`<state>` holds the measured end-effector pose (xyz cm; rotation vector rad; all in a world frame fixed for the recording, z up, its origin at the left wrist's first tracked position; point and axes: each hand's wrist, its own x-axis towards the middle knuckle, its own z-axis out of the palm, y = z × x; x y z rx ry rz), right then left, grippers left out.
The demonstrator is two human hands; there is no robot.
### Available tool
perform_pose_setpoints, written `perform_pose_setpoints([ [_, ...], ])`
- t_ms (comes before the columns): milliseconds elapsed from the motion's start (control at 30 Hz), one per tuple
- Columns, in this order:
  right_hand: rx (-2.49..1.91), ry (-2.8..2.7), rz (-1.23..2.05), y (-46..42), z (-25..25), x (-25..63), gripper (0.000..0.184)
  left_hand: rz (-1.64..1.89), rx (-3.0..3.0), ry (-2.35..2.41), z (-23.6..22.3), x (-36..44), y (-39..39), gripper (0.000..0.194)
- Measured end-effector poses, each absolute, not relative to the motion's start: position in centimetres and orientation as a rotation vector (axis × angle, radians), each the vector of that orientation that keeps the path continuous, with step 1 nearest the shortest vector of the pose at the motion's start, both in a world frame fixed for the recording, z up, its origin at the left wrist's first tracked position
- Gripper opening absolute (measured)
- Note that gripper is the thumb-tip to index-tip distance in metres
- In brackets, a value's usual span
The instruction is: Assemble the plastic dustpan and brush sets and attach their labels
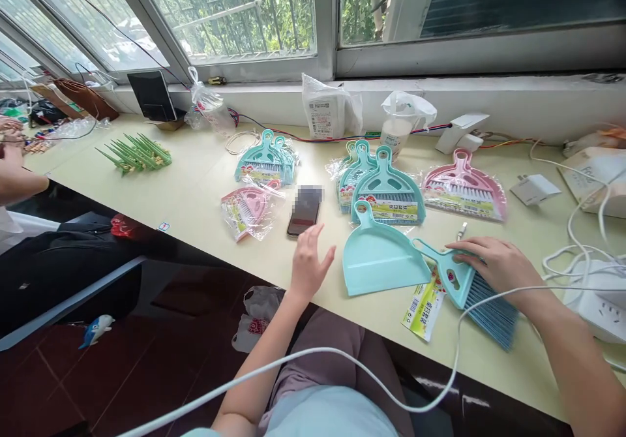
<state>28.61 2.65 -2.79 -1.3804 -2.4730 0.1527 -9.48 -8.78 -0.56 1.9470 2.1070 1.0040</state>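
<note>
A slack white cable crosses nearest, over the person's lap. Beyond it, on the table, a flat turquoise plastic dustpan lies unwrapped, handle away from the person. At its near right is a green-and-white printed card, and to its right a turquoise hand brush with blue-grey bristles, handle end at the dustpan's edge. The right hand has its fingers bent over the brush, probably to steady or guide it; its thumb is hidden, so how firmly it grips cannot be told. Left of the dustpan, the left hand is open, thumb apart from the fingers, with nothing in it, near a dark phone. Farther left, a clear pouch holds a pink set. Just behind the dustpan are turquoise brush-and-pan sets in clear wrappers, bunched and overlapping, perhaps to save room; a wrapped pink brush-and-pan set lies to their right. Beyond the dustpan, by the sill, a white plastic bag holds a lidded cup of pale contents; left of that, a translucent bag holds a printed white packet.
</note>
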Motion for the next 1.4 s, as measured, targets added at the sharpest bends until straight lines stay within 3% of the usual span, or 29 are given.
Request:
perform_pose_setpoints([
  [100,-1.293,-2.361,0.267,2.5,-0.9,28.3,0.035,0.810,1.967,2.032,-0.8,-7.5,-8.7,0.030],
  [200,-1.186,-2.046,0.457,1.8,1.5,28.0,0.026,0.847,1.957,1.971,-0.6,-6.6,-7.8,0.009],
  [500,-1.026,-1.274,0.899,2.0,5.4,23.0,0.034,1.305,1.780,1.595,4.7,-4.7,-3.7,0.026],
  [767,-1.148,-1.166,0.500,5.2,2.2,17.7,0.036,1.418,1.601,1.249,1.2,-1.3,6.1,0.031],
  [1100,-1.350,-1.310,0.185,3.5,0.9,16.7,0.028,1.397,1.651,1.072,0.5,-0.2,4.0,0.049],
  [1233,-1.200,-1.370,0.394,3.6,1.5,17.5,0.044,1.439,1.656,1.072,1.2,-0.6,3.6,0.044],
  [1400,-1.054,-1.444,0.832,4.2,1.7,19.0,0.042,1.363,1.739,1.068,1.7,-1.2,3.2,0.041],
])
